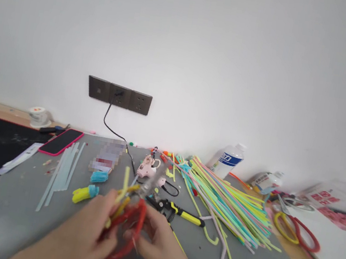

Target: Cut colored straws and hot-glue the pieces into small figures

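Near the table's front, my left hand (pixel 101 219) is closed around yellow pipe cleaner pieces (pixel 125 181) that stick up past its fingers. Close against it, my right hand (pixel 157 236) grips scissors with red handles (pixel 140 217). Their blades point up and away, blurred by motion. How the fingers sit in the handles is partly hidden. Left of my hands lies a yellow bundle (pixel 81 194) with a blue end, and a blue fuzzy bundle (pixel 99 177) rests behind it. Just beyond my right hand are wire strippers with black and yellow handles (pixel 189 216).
A pink glue gun (pixel 146 167) lies behind my hands. Pastel pipe cleaners (pixel 230 202) spread to the right, with bottles (pixel 227 161) behind and another pair of scissors (pixel 303 235) beyond. To the left are translucent glue sticks (pixel 63 172) and a phone (pixel 61 142).
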A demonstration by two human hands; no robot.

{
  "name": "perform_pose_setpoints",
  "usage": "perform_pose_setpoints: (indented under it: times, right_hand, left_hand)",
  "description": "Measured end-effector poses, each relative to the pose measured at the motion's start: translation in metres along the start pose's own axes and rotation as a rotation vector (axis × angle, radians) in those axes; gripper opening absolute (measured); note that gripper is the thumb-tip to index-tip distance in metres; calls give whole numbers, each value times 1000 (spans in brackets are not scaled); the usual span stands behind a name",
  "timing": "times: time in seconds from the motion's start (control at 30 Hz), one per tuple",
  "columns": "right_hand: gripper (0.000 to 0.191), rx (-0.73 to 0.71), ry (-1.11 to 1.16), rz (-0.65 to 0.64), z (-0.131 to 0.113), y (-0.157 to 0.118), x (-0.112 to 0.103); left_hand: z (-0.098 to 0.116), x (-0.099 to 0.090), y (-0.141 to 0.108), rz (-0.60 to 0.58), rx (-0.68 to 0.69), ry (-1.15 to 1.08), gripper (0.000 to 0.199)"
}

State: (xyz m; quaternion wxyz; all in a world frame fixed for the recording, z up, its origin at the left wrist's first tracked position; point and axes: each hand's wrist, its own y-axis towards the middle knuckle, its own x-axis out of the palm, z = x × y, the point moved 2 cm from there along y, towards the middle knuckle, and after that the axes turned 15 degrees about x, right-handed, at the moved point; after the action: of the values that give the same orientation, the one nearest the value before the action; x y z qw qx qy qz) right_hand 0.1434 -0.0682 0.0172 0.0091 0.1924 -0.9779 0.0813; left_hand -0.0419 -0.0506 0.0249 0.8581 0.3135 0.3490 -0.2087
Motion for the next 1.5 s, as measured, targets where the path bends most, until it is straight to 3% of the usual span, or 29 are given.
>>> perform_pose_setpoints:
  times: [0.07, 0.17, 0.27, 0.37, 0.47, 0.53, 0.6, 0.7, 0.87, 1.07, 1.2, 1.5]
  right_hand:
    - [32, 4, 66, 56, 4, 3, -9]
    - [41, 27, 127, 167, 7, 8, -27]
    - [44, 16, 152, 228, -1, 14, -43]
    - [39, -40, 61, 233, -18, 17, -62]
    - [34, -104, -54, 303, -34, 20, -86]
    - [31, -129, -145, 440, -37, 21, -104]
    - [32, -163, -294, 553, -36, 20, -117]
    - [30, -128, -546, 574, -31, 14, -128]
    - [23, 59, -804, 464, -30, -8, -129]
    - [35, 205, -824, 329, -21, -18, -115]
    - [33, 284, -804, 256, -20, -14, -102]
    - [39, 300, -813, 270, -13, -10, -87]
  left_hand:
    - [9, 21, 16, -86, 49, -16, 22]
    - [15, 36, 39, -158, 64, -48, 12]
    - [15, 37, 58, -151, 173, -117, 11]
    - [5, 31, 71, -59, 247, -259, 16]
    - [-13, 22, 79, 101, 221, -337, 38]
    - [-24, 21, 80, 167, 171, -413, 42]
    - [-31, 27, 80, 123, 97, -557, 36]
    - [-35, 40, 77, 37, 39, -743, 32]
    - [-36, 51, 71, 36, -41, -935, 28]
    - [-33, 51, 70, 121, -36, -1089, 40]
    - [-37, 52, 70, 190, -33, -1048, 41]
    - [-39, 48, 67, 222, -55, -866, 36]
